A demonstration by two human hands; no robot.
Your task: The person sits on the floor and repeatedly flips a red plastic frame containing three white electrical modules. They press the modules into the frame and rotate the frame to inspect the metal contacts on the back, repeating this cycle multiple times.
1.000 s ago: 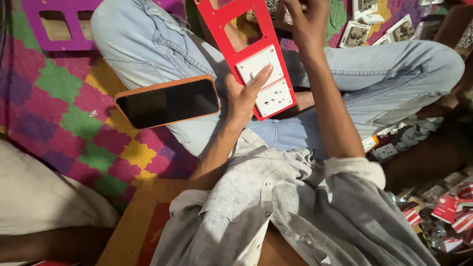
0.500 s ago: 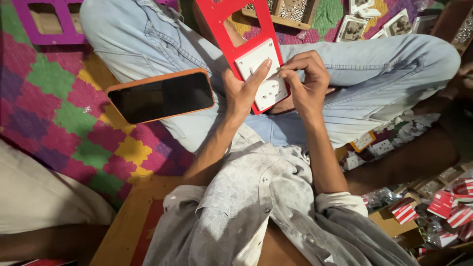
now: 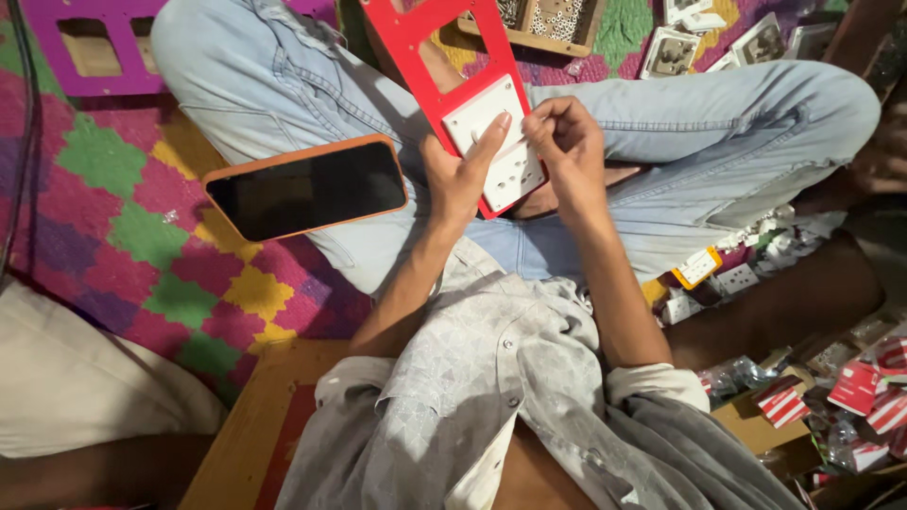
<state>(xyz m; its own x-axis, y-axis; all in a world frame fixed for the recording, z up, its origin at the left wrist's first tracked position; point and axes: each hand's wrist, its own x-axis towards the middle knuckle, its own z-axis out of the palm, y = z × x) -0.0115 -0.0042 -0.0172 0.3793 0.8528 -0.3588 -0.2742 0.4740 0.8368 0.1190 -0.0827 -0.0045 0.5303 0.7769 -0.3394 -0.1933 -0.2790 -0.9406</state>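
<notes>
A long red panel (image 3: pixel 416 42) with rectangular cut-outs rests across my lap. A white switch-and-socket module (image 3: pixel 496 151) sits in its near cut-out. My left hand (image 3: pixel 458 175) holds the panel's near end, its forefinger stretched over the white module. My right hand (image 3: pixel 567 146) is at the module's right edge with fingers bent and pinched against it. Both forearms reach forward from grey shirt sleeves over my crossed legs in light blue jeans (image 3: pixel 283 94).
A phone in an orange case (image 3: pixel 307 189) lies on my left thigh. Beneath is a colourful patterned mat (image 3: pixel 113 227). A purple panel (image 3: pixel 85 47) lies far left, a wooden tray of small parts (image 3: pixel 548 24) ahead, white modules (image 3: pixel 718 269) and red-white packets (image 3: pixel 850 392) at right.
My right hand came down from the top of the red panel to the white module's right edge. My left hand kept its hold, and the view shifted slightly.
</notes>
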